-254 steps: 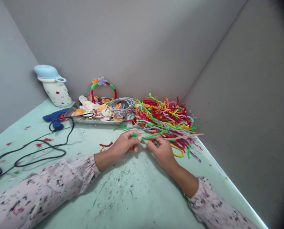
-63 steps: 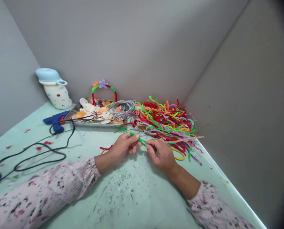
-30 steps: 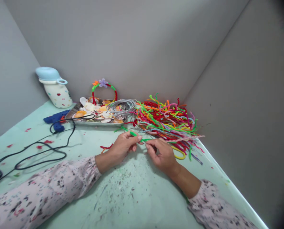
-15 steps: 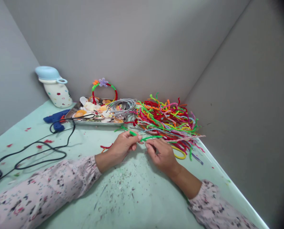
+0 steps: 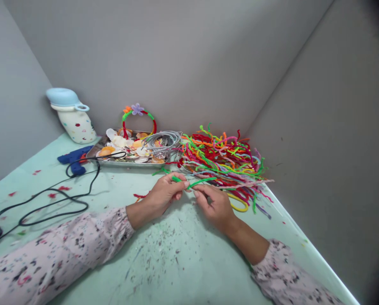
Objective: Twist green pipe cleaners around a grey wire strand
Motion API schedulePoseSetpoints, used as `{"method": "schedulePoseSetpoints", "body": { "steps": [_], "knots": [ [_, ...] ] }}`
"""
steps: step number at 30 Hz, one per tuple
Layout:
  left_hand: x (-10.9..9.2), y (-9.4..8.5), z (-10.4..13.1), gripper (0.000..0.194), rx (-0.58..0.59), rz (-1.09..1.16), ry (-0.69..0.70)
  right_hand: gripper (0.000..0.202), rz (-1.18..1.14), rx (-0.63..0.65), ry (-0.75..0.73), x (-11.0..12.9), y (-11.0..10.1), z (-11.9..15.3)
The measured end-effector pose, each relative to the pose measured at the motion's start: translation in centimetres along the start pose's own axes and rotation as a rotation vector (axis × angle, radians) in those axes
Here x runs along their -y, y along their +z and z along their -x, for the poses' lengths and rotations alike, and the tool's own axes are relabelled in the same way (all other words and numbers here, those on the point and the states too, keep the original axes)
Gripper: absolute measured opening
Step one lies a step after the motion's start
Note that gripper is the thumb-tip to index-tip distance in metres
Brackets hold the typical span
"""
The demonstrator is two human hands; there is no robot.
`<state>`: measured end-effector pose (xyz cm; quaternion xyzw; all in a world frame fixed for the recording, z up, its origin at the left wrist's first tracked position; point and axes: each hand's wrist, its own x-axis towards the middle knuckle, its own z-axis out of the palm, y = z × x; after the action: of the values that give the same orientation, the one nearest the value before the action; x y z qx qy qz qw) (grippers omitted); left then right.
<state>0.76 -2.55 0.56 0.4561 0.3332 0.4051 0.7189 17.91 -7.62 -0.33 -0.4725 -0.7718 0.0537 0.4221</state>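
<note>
My left hand is closed, thumb and fingers pinching a green pipe cleaner. One end of it pokes out above the fingers; the other stretches right in a slight curve over my right fingers. Close beside it, my right hand has its thumb and forefinger pressed together near the pipe cleaner's bend. What sits in that pinch is too small and covered to make out. Both hands hover over the table just in front of a heap of colourful pipe cleaners.
A metal tray of shells stands at the back, with a coil of grey wire and a flower-trimmed ring. Left are a blue glue gun, its black cord and a white bottle. Scraps dot the green tabletop.
The green pipe cleaner's free right part has shifted slightly left and bends down a little more. Both hands stay almost in place, still pinching.
</note>
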Motion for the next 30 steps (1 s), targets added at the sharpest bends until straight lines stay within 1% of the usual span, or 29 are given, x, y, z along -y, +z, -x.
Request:
{"method": "schedulePoseSetpoints", "body": {
  "steps": [6,10,16,23,27,30],
  "knots": [
    [0.10,-0.13,-0.03,0.018,0.022,-0.006,0.008,0.016,-0.045,0.026,0.054,0.04,-0.09,-0.03],
    [0.10,-0.13,-0.03,0.017,0.036,0.000,-0.002,0.017,-0.073,0.052,0.115,0.08,-0.11,-0.04],
    [0.07,-0.02,0.03,0.020,0.054,0.019,-0.011,0.017,-0.117,0.085,0.165,0.02,-0.10,-0.09],
    [0.23,-0.07,0.11,0.024,0.072,0.017,-0.010,0.015,-0.150,0.017,0.168,-0.25,0.07,0.19],
    [0.41,-0.10,0.05,0.024,0.079,-0.014,0.000,0.016,-0.175,0.018,0.182,-0.24,0.06,0.12],
    [0.63,-0.22,-0.08,0.026,0.083,-0.085,0.000,0.015,-0.187,0.016,0.184,-0.19,0.00,0.06]
  ]
}}
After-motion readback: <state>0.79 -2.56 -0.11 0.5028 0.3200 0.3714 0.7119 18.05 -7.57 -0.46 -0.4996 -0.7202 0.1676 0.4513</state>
